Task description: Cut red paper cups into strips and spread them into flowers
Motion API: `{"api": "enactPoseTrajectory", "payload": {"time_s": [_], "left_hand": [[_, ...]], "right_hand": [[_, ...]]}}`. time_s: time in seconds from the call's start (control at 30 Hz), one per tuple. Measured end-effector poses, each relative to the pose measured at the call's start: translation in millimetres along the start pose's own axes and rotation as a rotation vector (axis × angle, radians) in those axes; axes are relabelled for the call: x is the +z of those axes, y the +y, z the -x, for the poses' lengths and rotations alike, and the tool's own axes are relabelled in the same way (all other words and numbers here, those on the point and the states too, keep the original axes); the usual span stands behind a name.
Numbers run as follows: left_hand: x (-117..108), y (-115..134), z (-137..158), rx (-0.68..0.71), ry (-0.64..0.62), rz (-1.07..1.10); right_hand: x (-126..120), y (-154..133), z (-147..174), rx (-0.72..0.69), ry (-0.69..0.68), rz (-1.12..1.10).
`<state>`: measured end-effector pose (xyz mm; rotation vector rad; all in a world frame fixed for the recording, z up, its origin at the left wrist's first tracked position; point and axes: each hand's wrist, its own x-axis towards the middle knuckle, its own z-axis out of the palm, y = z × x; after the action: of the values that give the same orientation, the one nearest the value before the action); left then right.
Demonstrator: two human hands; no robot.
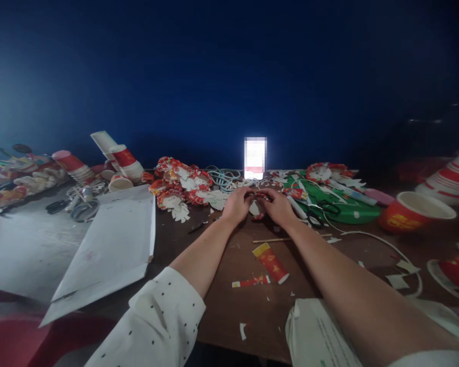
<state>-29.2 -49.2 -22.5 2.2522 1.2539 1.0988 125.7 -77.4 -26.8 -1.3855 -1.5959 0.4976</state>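
Left hand and right hand are held close together, both narrowed on a small red-and-white piece, apparently paper, just in front of the lit screen; the exact pinch is partly hidden. The piece is probably best steadied by one hand and worked by the other, with light pressure so that creasing is avoided. On the near side of the lit screen, a thin stick and a red-and-yellow cutout are seen on the surface; black-handled scissors are seen to its right.
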Motion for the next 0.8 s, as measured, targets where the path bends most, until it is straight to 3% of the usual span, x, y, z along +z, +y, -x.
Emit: {"api": "enactPoseTrajectory", "payload": {"time_s": [0.17, 0.37, 0.57, 0.8], "left_hand": [[1.8, 0.5, 0.8, 0.012, -0.012, 0.027], [2.4, -0.8, 0.5, 0.034, 0.007, 0.113], [-2.6, 0.0, -0.2, 0.023, 0.023, 0.080], [-4.5, -1.2, -1.3, -0.005, -0.011, 0.054]], "right_hand": [[-0.8, -2.0, 0.4, 0.014, -0.038, 0.007], [-0.8, -1.7, 0.2, 0.029, 0.014, 0.049], [-0.2, -2.7, 0.6, 0.082, 0.008, 0.093], [0.2, 1.3, -0.4, 0.052, -0.007, 0.041]]}}
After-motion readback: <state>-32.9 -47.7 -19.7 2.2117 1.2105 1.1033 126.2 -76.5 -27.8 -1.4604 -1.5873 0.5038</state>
